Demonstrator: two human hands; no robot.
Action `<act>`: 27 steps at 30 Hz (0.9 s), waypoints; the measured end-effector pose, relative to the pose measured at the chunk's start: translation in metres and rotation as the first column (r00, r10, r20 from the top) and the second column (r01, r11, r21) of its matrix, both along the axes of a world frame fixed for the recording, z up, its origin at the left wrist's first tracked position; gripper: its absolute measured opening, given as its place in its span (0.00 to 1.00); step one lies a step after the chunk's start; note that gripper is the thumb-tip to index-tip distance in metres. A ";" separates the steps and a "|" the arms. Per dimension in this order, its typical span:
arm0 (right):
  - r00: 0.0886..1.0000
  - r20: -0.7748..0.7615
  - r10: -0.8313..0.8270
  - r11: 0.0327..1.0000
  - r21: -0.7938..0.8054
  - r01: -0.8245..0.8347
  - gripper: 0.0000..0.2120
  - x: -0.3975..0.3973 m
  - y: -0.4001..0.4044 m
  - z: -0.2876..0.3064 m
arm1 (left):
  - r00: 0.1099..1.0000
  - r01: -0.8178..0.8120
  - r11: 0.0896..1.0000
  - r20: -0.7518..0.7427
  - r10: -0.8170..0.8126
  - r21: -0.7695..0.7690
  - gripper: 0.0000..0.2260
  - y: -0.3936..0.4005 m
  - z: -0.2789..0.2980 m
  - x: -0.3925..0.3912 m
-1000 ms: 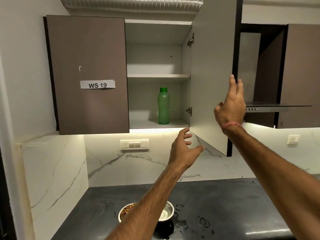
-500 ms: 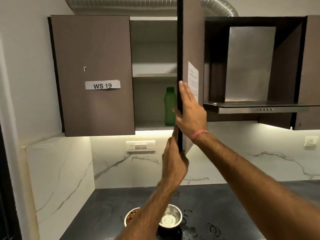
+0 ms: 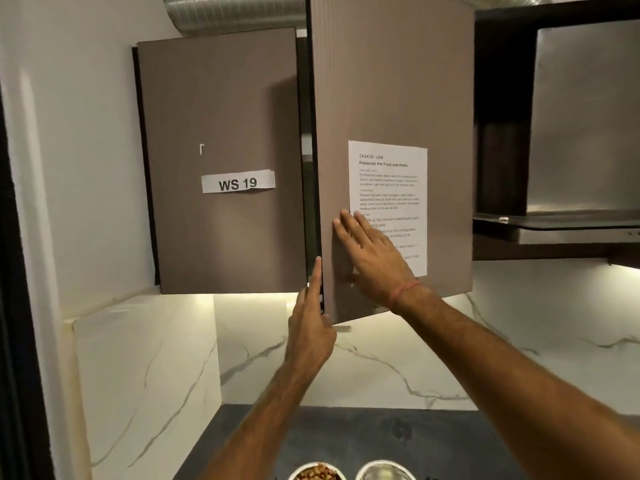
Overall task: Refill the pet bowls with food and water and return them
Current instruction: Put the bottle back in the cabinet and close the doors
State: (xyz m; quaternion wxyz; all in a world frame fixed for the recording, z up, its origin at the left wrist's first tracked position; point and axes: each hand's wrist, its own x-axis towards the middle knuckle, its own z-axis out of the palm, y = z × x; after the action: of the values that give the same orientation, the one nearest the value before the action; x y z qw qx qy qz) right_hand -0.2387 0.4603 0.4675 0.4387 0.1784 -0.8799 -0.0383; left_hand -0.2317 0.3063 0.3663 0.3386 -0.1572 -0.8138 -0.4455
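Right cabinet door (image 3: 391,98) stands ajar, its free edge swung out toward the camera; a narrow dark gap runs between that edge and the shut left cabinet door (image 3: 221,133), which carries a "WS 19" label (image 3: 238,181).

Right hand (image 3: 372,258) lies flat on the door's outer face at about 5 o'clock from the door's centre, fingers straight and slightly spread, fingertips (image 3: 344,216) overlapping the lower left corner of a taped task sheet (image 3: 389,181). Nothing is pinched; the palm presses the panel. A red thread circles the wrist.

Left hand (image 3: 311,327) is raised at the door's free edge near its bottom corner, index finger extended up along the edge, other fingers loosely folded; it touches the edge and grips nothing I can see.

Pet bowls sit at 6 o'clock, at the very bottom of the view on the dark countertop (image 3: 398,434): food bowl (image 3: 317,472) with brown kibble on the left, steel water bowl (image 3: 384,471) just beside it on the right, both cut off by the frame. Whether water is in it, cannot tell.

Open room: marble backsplash (image 3: 346,368) below the cabinets, range hood (image 3: 554,223) at 3 o'clock, white wall at 9 o'clock.
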 end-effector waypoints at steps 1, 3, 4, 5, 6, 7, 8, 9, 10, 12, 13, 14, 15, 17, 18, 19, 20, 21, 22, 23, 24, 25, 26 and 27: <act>1.000 -0.003 -0.004 1.000 -0.013 0.004 0.59 -0.012 0.000 0.000 | 0.999 -0.045 0.997 -0.014 0.044 -0.066 0.54 -0.003 0.000 -0.009; 1.000 0.015 -0.004 0.995 -0.100 0.005 0.64 -0.036 0.001 0.001 | 0.989 -0.146 0.966 -0.063 0.135 -0.215 0.57 -0.007 0.001 -0.024; 0.999 0.037 -0.015 0.991 -0.133 0.020 0.66 -0.047 0.002 0.004 | 0.980 -0.199 0.934 -0.090 0.180 -0.296 0.58 -0.009 0.004 -0.030; 0.998 0.054 -0.027 0.988 -0.150 0.035 0.68 -0.055 0.003 0.007 | 0.970 -0.243 0.895 -0.104 0.220 -0.374 0.59 -0.010 0.008 -0.033; 0.997 0.069 -0.034 0.988 -0.147 0.044 0.70 -0.065 0.004 0.010 | 0.960 -0.280 0.847 -0.124 0.251 -0.452 0.59 -0.010 0.011 -0.038; 0.996 0.083 -0.035 0.989 -0.138 0.046 0.71 -0.075 0.006 0.013 | 0.952 -0.305 0.804 -0.143 0.270 -0.511 0.58 -0.010 0.014 -0.043; 0.995 0.092 -0.034 0.991 -0.125 0.045 0.72 -0.084 0.008 0.014 | 0.946 -0.323 0.766 -0.158 0.284 -0.556 0.57 -0.010 0.017 -0.048; 0.995 0.094 -0.036 0.993 -0.107 0.046 0.73 -0.092 0.009 0.015 | 0.941 -0.335 0.732 -0.164 0.297 -0.594 0.56 -0.010 0.018 -0.053; 0.996 0.085 -0.038 0.995 -0.094 0.046 0.73 -0.099 0.010 0.014 | 0.938 -0.340 0.707 -0.167 0.305 -0.620 0.55 -0.010 0.019 -0.058; 0.998 0.056 -0.040 0.996 -0.078 0.044 0.72 -0.112 0.012 0.011 | 0.933 -0.347 0.690 -0.161 0.321 -0.635 0.55 -0.009 0.019 -0.073; 0.998 0.047 -0.041 0.997 -0.070 0.044 0.71 -0.119 0.012 0.008 | 0.929 -0.356 0.687 -0.163 0.331 -0.633 0.55 -0.009 0.018 -0.079; 0.998 0.042 -0.043 0.997 -0.061 0.045 0.70 -0.124 0.012 0.006 | 0.924 -0.368 0.683 -0.168 0.343 -0.631 0.55 -0.008 0.017 -0.086; 0.998 0.037 -0.041 0.998 -0.054 0.043 0.69 -0.129 0.012 0.005 | 0.919 -0.379 0.677 -0.172 0.355 -0.630 0.54 -0.007 0.016 -0.091; 0.999 0.022 -0.036 0.998 -0.043 0.037 0.67 -0.139 0.015 0.002 | 0.906 -0.405 0.657 -0.181 0.383 -0.637 0.54 -0.007 0.014 -0.104; 0.999 0.012 -0.035 0.999 -0.032 0.035 0.66 -0.143 0.016 0.001 | 0.900 -0.416 0.647 -0.189 0.393 -0.639 0.55 -0.009 0.014 -0.110; 0.999 0.006 -0.037 0.999 -0.019 0.037 0.65 -0.147 0.018 0.000 | 0.894 -0.428 0.637 -0.198 0.401 -0.641 0.56 -0.010 0.013 -0.117; 0.999 0.001 -0.039 0.999 -0.008 0.039 0.64 -0.150 0.019 -0.001 | 0.890 -0.435 0.629 -0.204 0.407 -0.644 0.56 -0.012 0.013 -0.123; 0.999 -0.003 -0.042 0.999 0.001 0.042 0.63 -0.154 0.020 -0.002 | 0.889 -0.438 0.624 -0.206 0.410 -0.647 0.57 -0.014 0.013 -0.129; 0.999 -0.007 -0.047 0.999 0.010 0.047 0.62 -0.158 0.021 -0.004 | 0.888 -0.438 0.622 -0.208 0.410 -0.649 0.57 -0.015 0.014 -0.135; 0.999 -0.011 -0.053 0.998 0.017 0.053 0.60 -0.162 0.022 -0.006 | 0.890 -0.437 0.623 -0.209 0.406 -0.649 0.57 -0.016 0.014 -0.140; 0.998 -0.015 -0.059 0.998 0.025 0.060 0.59 -0.166 0.023 -0.009 | 0.892 -0.434 0.626 -0.212 0.400 -0.647 0.56 -0.017 0.015 -0.144; 0.998 -0.019 -0.062 0.998 0.029 0.063 0.57 -0.169 0.024 -0.012 | 0.893 -0.433 0.628 -0.214 0.395 -0.647 0.56 -0.017 0.015 -0.148; 0.998 -0.027 -0.064 0.997 0.031 0.064 0.56 -0.173 0.025 -0.015 | 0.893 -0.435 0.628 -0.221 0.391 -0.645 0.56 -0.018 0.015 -0.152; 0.997 -0.035 -0.064 0.997 0.033 0.066 0.55 -0.175 0.026 -0.017 | 0.892 -0.440 0.628 -0.228 0.391 -0.643 0.56 -0.018 0.015 -0.156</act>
State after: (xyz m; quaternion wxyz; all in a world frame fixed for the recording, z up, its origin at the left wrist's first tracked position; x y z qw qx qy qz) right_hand -0.4140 0.4861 0.4501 0.4490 0.1565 -0.8769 -0.0707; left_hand -0.3875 0.2882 0.3814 0.3776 -0.0925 -0.9211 -0.0214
